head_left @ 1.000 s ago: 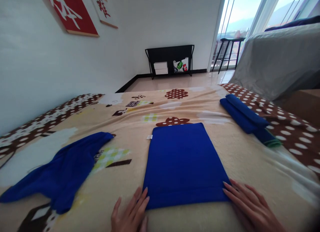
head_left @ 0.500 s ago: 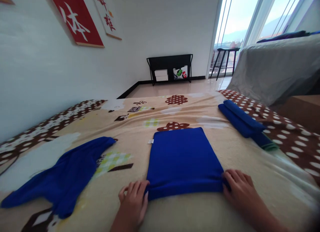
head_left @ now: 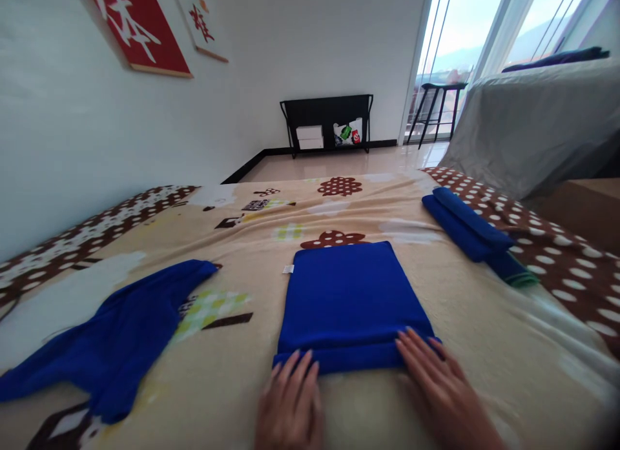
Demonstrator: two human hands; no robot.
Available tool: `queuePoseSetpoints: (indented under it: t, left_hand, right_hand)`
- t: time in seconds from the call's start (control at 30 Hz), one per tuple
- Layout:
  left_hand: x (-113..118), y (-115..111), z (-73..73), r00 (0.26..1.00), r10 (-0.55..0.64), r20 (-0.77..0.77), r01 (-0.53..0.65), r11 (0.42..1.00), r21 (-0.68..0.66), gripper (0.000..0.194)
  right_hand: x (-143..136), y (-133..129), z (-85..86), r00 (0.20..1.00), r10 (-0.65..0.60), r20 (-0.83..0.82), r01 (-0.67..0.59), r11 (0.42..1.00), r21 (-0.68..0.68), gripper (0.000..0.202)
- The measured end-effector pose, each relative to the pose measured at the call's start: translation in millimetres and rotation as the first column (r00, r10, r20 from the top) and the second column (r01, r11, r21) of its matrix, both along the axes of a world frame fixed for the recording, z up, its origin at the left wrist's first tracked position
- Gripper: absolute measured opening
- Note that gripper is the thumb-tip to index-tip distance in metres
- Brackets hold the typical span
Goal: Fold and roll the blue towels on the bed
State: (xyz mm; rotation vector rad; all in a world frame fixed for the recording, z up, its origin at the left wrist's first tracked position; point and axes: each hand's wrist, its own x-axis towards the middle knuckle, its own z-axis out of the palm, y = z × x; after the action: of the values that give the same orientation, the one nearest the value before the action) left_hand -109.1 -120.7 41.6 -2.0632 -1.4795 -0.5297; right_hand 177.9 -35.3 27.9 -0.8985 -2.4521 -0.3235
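A blue cloth (head_left: pixel 353 295) lies flat in a near-rectangle at the centre, with a narrow folded band along its near edge and a small white tag at its left side. My left hand (head_left: pixel 290 401) rests with fingers stretched out on the left end of that band. On the right end lies my right hand (head_left: pixel 436 379), its fingers also extended over the fabric. To the left, a crumpled blue cloth (head_left: pixel 126 334) is spread loosely. Folded blue cloths (head_left: pixel 467 227) lie at the right, one with a green edge.
All the cloths lie on a patterned beige blanket (head_left: pixel 232 359) with brown dotted borders. Beyond it stand a black rack (head_left: pixel 327 124) and a dark stool (head_left: pixel 438 108). A covered piece of furniture (head_left: pixel 542 114) and a brown box (head_left: pixel 581 208) are at the right.
Both hands have moved inward from the near corners of the blue cloth and now lie flat on its folded band. The fingers have straightened. The view has shifted slightly.
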Motion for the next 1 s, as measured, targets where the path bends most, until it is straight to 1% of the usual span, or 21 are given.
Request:
queuePoseSetpoints:
  t: [0.07, 0.1, 0.13, 0.2, 0.27, 0.3, 0.33, 0.37, 0.43, 0.47, 0.5, 0.53, 0.6, 0.67, 0.7, 0.73, 0.77, 0.83, 0.9, 0.93, 1.0]
  left_hand:
    - [14, 12, 3.9, 0.998, -0.059, -0.026, 0.056, 0.995, -0.086, 0.046]
    - [15, 16, 3.6, 0.997, -0.065, -0.043, 0.059, 0.990, -0.131, 0.049]
    - [12, 17, 1.9, 0.998, -0.039, -0.056, 0.030, 0.987, -0.156, 0.051]
    - [-5, 13, -3.2, 0.996, 0.072, -0.056, -0.080, 0.984, -0.161, 0.054]
    - [-19, 7, -6.2, 0.982, 0.189, -0.028, -0.191, 0.972, -0.136, 0.056]
    - [-19, 6, -5.9, 0.974, 0.225, -0.015, -0.225, 0.967, -0.120, 0.057]
    - [-14, 8, -4.2, 0.973, 0.231, -0.015, -0.231, 0.966, -0.115, 0.057]
    - [-5, 11, -1.6, 0.979, 0.202, -0.024, -0.204, 0.972, -0.119, 0.057]
    - [15, 22, 3.8, 0.996, 0.070, -0.057, -0.079, 0.981, -0.177, 0.056]
    - [21, 28, 5.5, 0.998, 0.005, -0.066, -0.020, 0.974, -0.225, 0.056]
    - [21, 32, 6.0, 0.998, -0.026, -0.065, 0.008, 0.964, -0.266, 0.056]
    - [17, 33, 5.5, 0.998, -0.010, -0.056, -0.007, 0.956, -0.295, 0.056]
    - [-3, 31, 2.6, 0.992, 0.124, -0.037, -0.129, 0.941, -0.311, 0.055]
    - [-20, 27, 0.9, 0.966, 0.258, -0.026, -0.255, 0.927, -0.277, 0.053]
    - [-21, 26, 1.8, 0.958, 0.285, -0.025, -0.282, 0.926, -0.252, 0.053]
    - [-17, 27, 4.1, 0.959, 0.282, -0.027, -0.280, 0.933, -0.228, 0.052]
    - [-8, 30, 7.3, 0.967, 0.252, -0.031, -0.253, 0.944, -0.211, 0.052]
    - [14, 40, 14.2, 0.986, 0.165, -0.027, -0.167, 0.962, -0.215, 0.051]
    - [27, 50, 17.1, 0.997, 0.075, -0.016, -0.076, 0.960, -0.271, 0.050]
    - [25, 53, 16.0, 0.998, 0.054, -0.013, -0.055, 0.952, -0.303, 0.050]
    - [6, 53, 9.3, 0.996, 0.080, -0.025, -0.084, 0.933, -0.350, 0.052]
  right_hand:
    - [-15, 1, 2.4, 0.995, 0.100, 0.023, -0.098, 0.991, -0.088, 0.061]
    - [-17, 2, 2.2, 0.992, 0.123, 0.038, -0.118, 0.985, -0.127, 0.062]
    - [-14, 5, 1.1, 0.992, 0.113, 0.052, -0.104, 0.983, -0.150, 0.062]
    - [1, 10, -1.9, 0.997, 0.012, 0.070, -0.003, 0.990, -0.140, 0.064]
    - [13, 12, -2.4, 0.994, -0.092, 0.059, 0.097, 0.991, -0.088, 0.066]
    - [12, 12, -1.0, 0.992, -0.119, 0.048, 0.122, 0.990, -0.070, 0.066]
    - [7, 10, 1.4, 0.992, -0.116, 0.044, 0.119, 0.991, -0.066, 0.064]
    - [-3, 8, 4.3, 0.995, -0.088, 0.049, 0.091, 0.993, -0.078, 0.062]
    - [-24, 5, 8.3, 0.997, 0.022, 0.076, -0.011, 0.991, -0.135, 0.058]
    - [-30, 7, 8.3, 0.995, 0.060, 0.082, -0.045, 0.985, -0.167, 0.057]
    - [-32, 10, 6.6, 0.995, 0.064, 0.080, -0.048, 0.981, -0.191, 0.057]
    - [-28, 14, 3.7, 0.997, 0.029, 0.072, -0.014, 0.979, -0.203, 0.058]
    - [-9, 24, -2.7, 0.993, -0.107, 0.049, 0.115, 0.974, -0.195, 0.061]
    - [7, 31, -4.2, 0.976, -0.215, 0.030, 0.217, 0.963, -0.161, 0.064]
    - [8, 32, -1.8, 0.971, -0.236, 0.021, 0.237, 0.961, -0.145, 0.063]
    - [3, 31, 2.3, 0.974, -0.228, 0.019, 0.228, 0.964, -0.137, 0.062]
    - [-6, 29, 7.4, 0.982, -0.187, 0.027, 0.189, 0.972, -0.140, 0.059]
    - [-33, 25, 16.9, 0.996, -0.048, 0.069, 0.060, 0.982, -0.180, 0.053]
    - [-52, 25, 19.6, 0.991, 0.077, 0.108, -0.048, 0.968, -0.245, 0.052]
    - [-54, 28, 17.5, 0.989, 0.088, 0.115, -0.054, 0.961, -0.271, 0.053]
    - [-41, 38, 8.1, 0.994, 0.012, 0.111, 0.021, 0.957, -0.290, 0.057]
